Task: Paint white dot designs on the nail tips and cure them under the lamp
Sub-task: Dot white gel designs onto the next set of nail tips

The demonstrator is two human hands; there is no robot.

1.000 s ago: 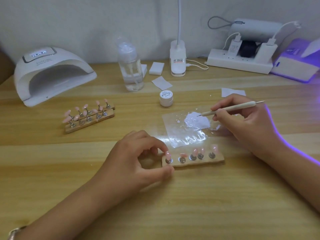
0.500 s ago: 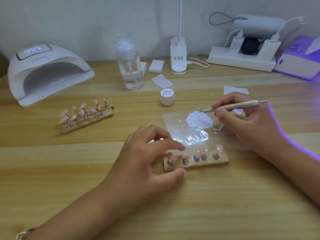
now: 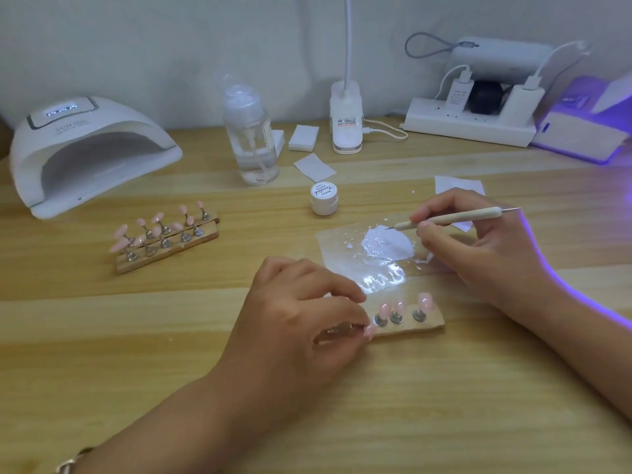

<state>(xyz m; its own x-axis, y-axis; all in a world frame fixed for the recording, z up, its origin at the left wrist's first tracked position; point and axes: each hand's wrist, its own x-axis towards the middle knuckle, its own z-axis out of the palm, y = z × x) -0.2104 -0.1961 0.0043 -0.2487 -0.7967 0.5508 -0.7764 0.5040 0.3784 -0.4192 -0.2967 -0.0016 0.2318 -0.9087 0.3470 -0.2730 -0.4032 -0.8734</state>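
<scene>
Nearest me, the left hand (image 3: 301, 323) lies low over the desk (image 3: 410, 405). Its fingers (image 3: 335, 285) and thumb are curled and clamped on a pink nail tip (image 3: 369, 331) with its little metal stand, at the left end of a wooden strip (image 3: 427, 326). Whether that stand sits on the strip or is lifted clear of it, I cannot tell. Three other tips (image 3: 400, 306) stand upright on the strip just beside it. Just behind lies a clear plastic sheet (image 3: 342, 258) with a patch of white paint (image 3: 390, 246) on it. The right hand (image 3: 485, 254) is at the sheet's right side, its fingers (image 3: 441, 200) pinched together with the thumb on a dotting tool (image 3: 458, 217). The tool's fine point is at the far edge of the paint, touching or not I cannot say. Behind the sheet sits a small white jar (image 3: 324, 199), lid on. To the left, a pair of strips (image 3: 191, 246) carries more pink tips. Farther back, the curing lamp (image 3: 85, 152) stands at the far left with its display lit. A clear pump bottle (image 3: 251, 138), a white pad (image 3: 303, 137), a desk-lamp base (image 3: 346, 121) and a power strip (image 3: 468, 126) run along the wall, and a purple-glowing device (image 3: 581, 135) is at the far right.
</scene>
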